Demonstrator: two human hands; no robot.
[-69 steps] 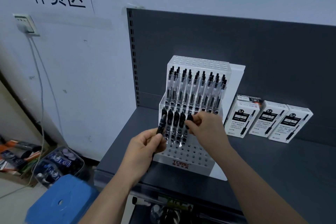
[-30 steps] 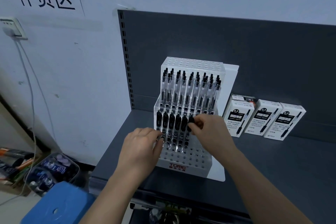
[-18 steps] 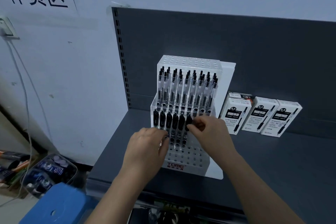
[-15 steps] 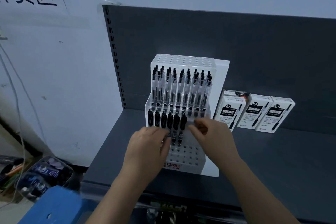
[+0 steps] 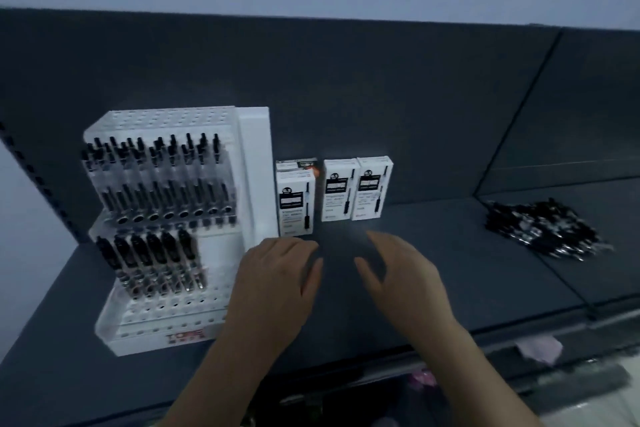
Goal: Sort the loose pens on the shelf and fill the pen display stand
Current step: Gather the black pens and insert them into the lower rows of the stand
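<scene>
The white pen display stand [image 5: 256, 163] sits at the left of the dark shelf [image 5: 433, 288]. Its upper tier holds a full row of clear black-capped pens [image 5: 156, 184]; the lower tier holds several black pens [image 5: 152, 260] on its left side, with bare holes to their right and below. A heap of loose black pens [image 5: 540, 230] lies on the shelf at the far right. My left hand [image 5: 277, 288] and my right hand [image 5: 405, 284] hover over the shelf just right of the stand, fingers relaxed, both holding nothing.
Three white pen boxes [image 5: 334, 191] stand against the shelf's back panel between the stand and the loose heap. The shelf's front edge [image 5: 450, 357] runs below my hands. A vertical seam divides the back panel at the right.
Both hands have left the stand's lower tier and moved right, holding nothing. The view has swung right, bringing the loose pen heap into sight.
</scene>
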